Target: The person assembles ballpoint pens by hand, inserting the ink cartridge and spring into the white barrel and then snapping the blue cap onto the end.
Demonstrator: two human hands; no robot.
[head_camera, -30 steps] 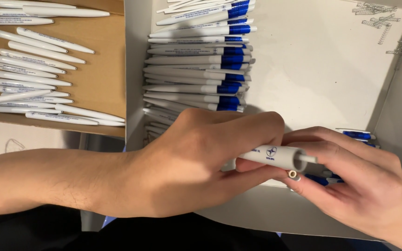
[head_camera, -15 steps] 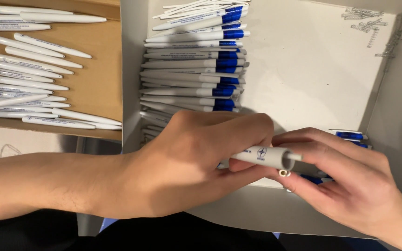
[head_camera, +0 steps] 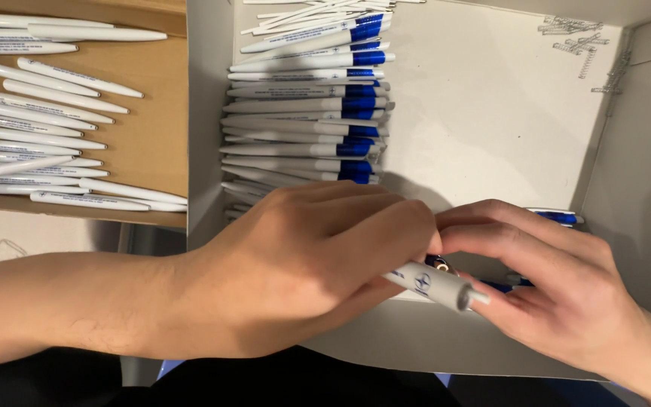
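Head view: both hands, left (head_camera: 303,264) and right (head_camera: 559,294), pinch one white pen barrel (head_camera: 435,285) just below the stacked blue-and-white pens (head_camera: 307,113); its small inner part may slip loose and drop into the white box (head_camera: 491,128).

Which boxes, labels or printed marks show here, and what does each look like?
Brown cardboard box: upper left, open, holding white pen barrels.
White box: centre and right, open, stacked white-and-blue pens along its left side.
Printed mark: small round blue emblem on the white pen barrel between both hands.
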